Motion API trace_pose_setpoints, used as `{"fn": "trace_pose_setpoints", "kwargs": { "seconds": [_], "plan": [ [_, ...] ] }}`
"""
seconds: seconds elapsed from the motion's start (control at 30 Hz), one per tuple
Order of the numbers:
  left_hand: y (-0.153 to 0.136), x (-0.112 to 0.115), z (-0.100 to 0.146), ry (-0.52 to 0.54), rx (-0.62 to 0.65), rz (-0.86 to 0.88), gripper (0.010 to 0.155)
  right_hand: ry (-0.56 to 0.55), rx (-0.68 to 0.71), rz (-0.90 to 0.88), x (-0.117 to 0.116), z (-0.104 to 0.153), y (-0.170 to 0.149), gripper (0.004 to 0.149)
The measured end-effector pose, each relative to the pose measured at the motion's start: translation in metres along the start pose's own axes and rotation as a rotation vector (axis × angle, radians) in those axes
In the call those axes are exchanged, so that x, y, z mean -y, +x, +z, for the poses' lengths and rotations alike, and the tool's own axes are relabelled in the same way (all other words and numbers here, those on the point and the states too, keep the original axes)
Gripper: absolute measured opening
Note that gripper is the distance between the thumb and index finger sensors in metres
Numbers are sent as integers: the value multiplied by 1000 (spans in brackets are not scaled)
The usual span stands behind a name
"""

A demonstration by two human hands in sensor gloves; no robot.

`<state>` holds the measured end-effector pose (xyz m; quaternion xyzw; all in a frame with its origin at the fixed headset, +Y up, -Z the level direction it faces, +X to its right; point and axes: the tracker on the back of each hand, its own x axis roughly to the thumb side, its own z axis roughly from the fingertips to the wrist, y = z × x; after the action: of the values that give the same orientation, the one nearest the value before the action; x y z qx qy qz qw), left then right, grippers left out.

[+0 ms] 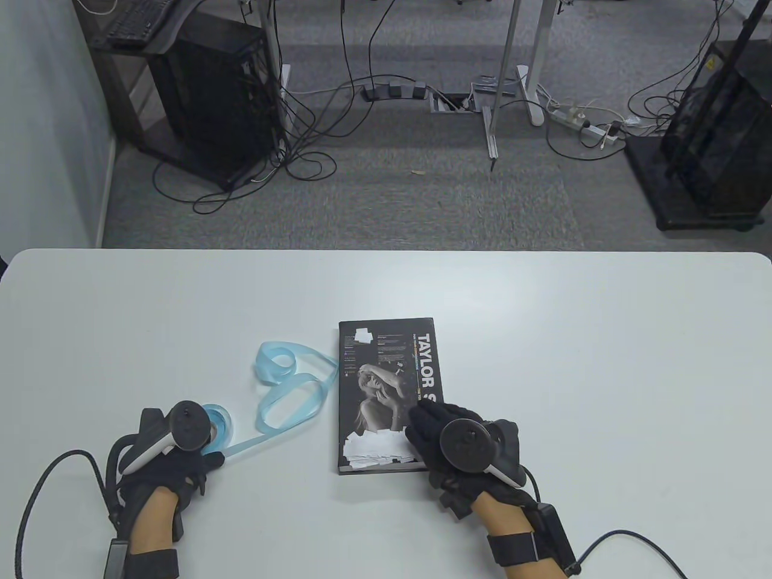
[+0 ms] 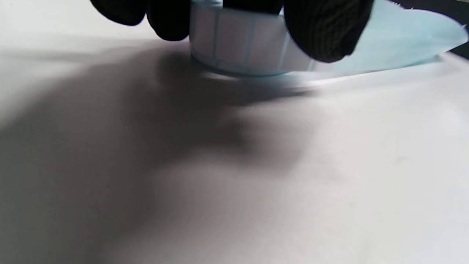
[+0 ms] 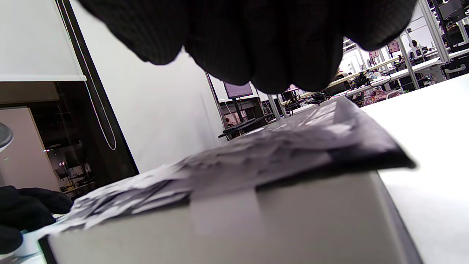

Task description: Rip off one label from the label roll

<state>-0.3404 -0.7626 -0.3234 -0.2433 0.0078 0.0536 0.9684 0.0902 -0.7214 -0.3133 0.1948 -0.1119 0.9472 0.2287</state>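
Observation:
The label roll (image 1: 218,425) is pale blue with white labels and stands on the white table at the left; its empty backing strip (image 1: 289,386) curls away toward a black book (image 1: 386,374). My left hand (image 1: 175,455) holds the roll; in the left wrist view my fingertips (image 2: 326,33) grip the roll (image 2: 245,47) from above. My right hand (image 1: 446,446) rests on the near right part of the book, next to a patch of stuck white labels (image 1: 377,449). In the right wrist view my fingers (image 3: 256,40) hang over the book (image 3: 263,157) and its labels.
The book lies at the table's middle with its near edge toward me. The table's far edge (image 1: 386,250) runs across the view; beyond it are the floor, cables and desk legs. Glove cables trail off both wrists at the near edge.

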Motion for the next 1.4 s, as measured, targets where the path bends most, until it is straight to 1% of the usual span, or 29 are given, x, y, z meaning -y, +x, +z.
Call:
{"fn": "trace_pose_setpoints", "kwargs": {
  "seconds": [0.13,0.2,0.3,0.4,0.47,0.57,0.63,0.8,0.93,1.03,1.13,1.3,1.4],
  "plan": [
    [5,-12,12,56,9,10,72,-3,-8,-1,1,0,-1,45],
    [12,-19,20,122,36,1,74,-3,-11,1,1,0,-2,45],
    [26,-26,29,205,120,-27,77,5,-15,5,0,0,-2,46],
    [42,-29,37,261,207,-31,81,17,-19,7,0,0,-2,48],
    [58,-28,42,307,297,-23,85,26,-20,12,0,0,-2,50],
    [80,-23,47,320,399,-33,89,47,-24,12,-2,1,-2,53],
    [99,-17,50,305,459,-60,90,74,-28,11,-4,1,-2,56],
    [135,2,55,235,537,-169,92,117,-40,5,-7,2,-3,63],
    [158,20,52,154,630,-147,94,161,-49,8,-11,3,-3,68],
    [172,33,48,88,662,-131,95,208,-53,16,-16,4,-2,71],
    [185,43,46,31,671,-187,94,268,-65,17,-23,6,-3,73],
    [198,55,46,-20,686,-230,94,361,-70,33,-37,7,0,76],
    [200,57,47,-26,687,-228,94,414,-64,49,-46,8,3,76]
  ]
}}
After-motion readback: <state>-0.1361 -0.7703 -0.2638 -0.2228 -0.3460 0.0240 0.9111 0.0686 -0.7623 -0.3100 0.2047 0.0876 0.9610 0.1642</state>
